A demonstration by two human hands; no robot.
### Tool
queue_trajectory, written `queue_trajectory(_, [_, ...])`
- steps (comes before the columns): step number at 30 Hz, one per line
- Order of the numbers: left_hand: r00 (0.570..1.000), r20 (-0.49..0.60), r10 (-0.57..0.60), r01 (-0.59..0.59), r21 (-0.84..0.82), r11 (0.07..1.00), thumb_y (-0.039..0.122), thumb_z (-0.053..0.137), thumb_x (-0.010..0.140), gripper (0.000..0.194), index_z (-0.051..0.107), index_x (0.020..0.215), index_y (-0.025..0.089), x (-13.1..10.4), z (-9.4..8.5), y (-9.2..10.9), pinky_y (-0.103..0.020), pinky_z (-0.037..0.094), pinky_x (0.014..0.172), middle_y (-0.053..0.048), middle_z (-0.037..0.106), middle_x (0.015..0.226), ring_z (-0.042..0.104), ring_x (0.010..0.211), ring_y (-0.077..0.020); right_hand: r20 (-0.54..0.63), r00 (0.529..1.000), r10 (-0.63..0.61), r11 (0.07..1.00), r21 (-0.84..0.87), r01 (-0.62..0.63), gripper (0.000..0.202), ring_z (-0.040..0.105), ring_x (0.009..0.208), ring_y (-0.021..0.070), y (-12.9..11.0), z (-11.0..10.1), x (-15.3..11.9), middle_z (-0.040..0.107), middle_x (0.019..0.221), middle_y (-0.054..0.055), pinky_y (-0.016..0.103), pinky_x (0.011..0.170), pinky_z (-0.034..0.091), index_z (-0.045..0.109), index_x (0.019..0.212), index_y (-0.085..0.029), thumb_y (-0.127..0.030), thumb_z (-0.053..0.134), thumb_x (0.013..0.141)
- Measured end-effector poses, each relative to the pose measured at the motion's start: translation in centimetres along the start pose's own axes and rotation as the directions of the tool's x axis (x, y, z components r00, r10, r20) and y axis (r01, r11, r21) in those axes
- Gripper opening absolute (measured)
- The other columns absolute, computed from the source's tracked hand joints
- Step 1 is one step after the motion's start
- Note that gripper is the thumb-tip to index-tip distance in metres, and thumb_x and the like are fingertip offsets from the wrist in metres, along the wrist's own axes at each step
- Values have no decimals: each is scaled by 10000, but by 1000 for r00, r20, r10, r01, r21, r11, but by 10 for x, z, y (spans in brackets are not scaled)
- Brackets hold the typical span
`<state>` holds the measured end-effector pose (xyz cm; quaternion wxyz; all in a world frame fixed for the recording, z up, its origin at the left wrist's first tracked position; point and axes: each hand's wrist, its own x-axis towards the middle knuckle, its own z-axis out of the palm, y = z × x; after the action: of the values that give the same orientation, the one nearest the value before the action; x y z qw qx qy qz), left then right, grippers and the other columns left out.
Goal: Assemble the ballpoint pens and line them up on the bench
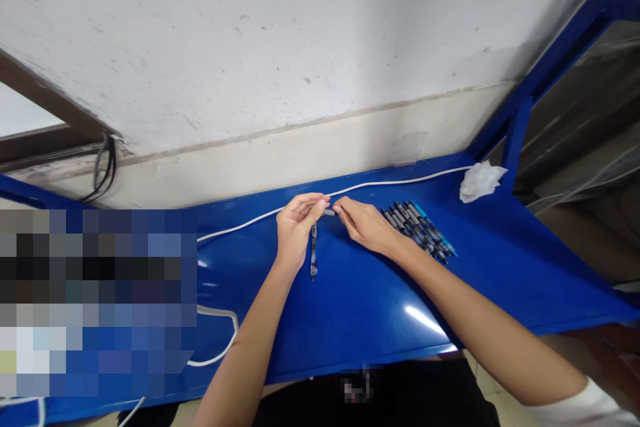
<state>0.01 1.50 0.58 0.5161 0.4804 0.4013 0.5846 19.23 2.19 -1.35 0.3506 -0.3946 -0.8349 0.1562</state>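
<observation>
Over the blue table, my left hand [299, 223] and my right hand [367, 225] are close together. Between them runs a grey pen [329, 212], seen only as a short stretch of barrel. The thumb and fingers of my left hand close around its left end, and my right fingertips pinch its right end. Both ends are hidden by the fingers. Just below and beside my left hand is a dark pen [313, 255] with a clear section, its top partly covered. Right of my right hand lies a pile of several pens [417, 230], grey, black and light blue.
A white cable [385, 183] crosses the back of the blue table [350, 307] to a crumpled white wrapping [481, 181] at right. Another loop of white cable [235, 328] lies by my left forearm. The wall rises behind, and blue frame posts [515, 137] stand right. A pixelated patch hides the left side.
</observation>
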Motion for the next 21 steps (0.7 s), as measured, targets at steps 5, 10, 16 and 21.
queue_trajectory(5, [998,68,16,-15,-13,1000,347,884,882,250,825,1078,204,-1,1,1,-404,607,991,-123,834,1144,786,1092,-263,-24,999,38,997,63,-37,204,680,817,208,-2,-1,0,724,1011,69,318,754,490,536,1139,-233,-351,374,1174])
queue_trajectory(10, [994,-108,28,-27,11,1000,353,934,821,273,812,1002,190,2,1,-3,-320,608,830,-83,833,975,773,892,-201,0,999,32,997,69,-32,140,687,827,210,-3,1,-1,729,1042,73,330,766,520,547,1173,-226,-340,476,1133])
queue_trajectory(16, [964,-255,75,-75,9,997,415,918,844,307,801,1004,181,9,-8,-2,-296,593,810,-77,824,988,755,859,-171,3,1000,-7,998,-55,7,223,705,916,223,-1,-1,1,733,1087,92,320,776,516,605,1167,-213,-352,430,1165])
queue_trajectory(21, [928,-352,124,-142,-27,989,448,897,868,355,790,1076,181,13,-13,1,-297,604,810,-87,828,1039,772,932,-189,-40,999,-8,993,-121,3,218,703,893,217,1,-2,1,746,1093,90,311,727,480,630,1168,-209,-341,456,1160])
